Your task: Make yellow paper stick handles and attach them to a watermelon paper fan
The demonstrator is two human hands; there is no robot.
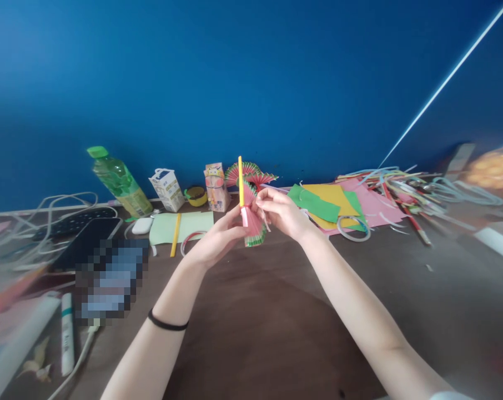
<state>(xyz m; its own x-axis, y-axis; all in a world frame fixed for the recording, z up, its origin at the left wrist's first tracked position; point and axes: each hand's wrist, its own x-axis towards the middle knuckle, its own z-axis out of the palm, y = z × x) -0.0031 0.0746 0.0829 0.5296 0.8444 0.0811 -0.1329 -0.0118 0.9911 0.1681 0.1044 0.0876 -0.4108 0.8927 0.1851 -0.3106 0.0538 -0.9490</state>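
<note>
Between my hands is a pleated pink paper fan [255, 234] with green edges, spread above and below its pinched middle. My left hand [218, 240] is closed on it from the left. A narrow yellow strip [241, 183] with a pink lower end stands upright along the fan, by my left fingertips. My right hand [285, 215] has its fingers pinched together at the fan's right side; a small pale end hangs below them. Just behind are more red and green pleated fans [248, 168], and I cannot tell whether they are joined to the held one.
A green bottle [120, 183], a white carton [168, 190], a yellow tape roll [196, 195] and a small patterned box [216, 188] line the wall. Coloured paper sheets [326, 203] and many thin strips [395, 189] lie right. Left are a phone [114, 280], cables and a marker [67, 336].
</note>
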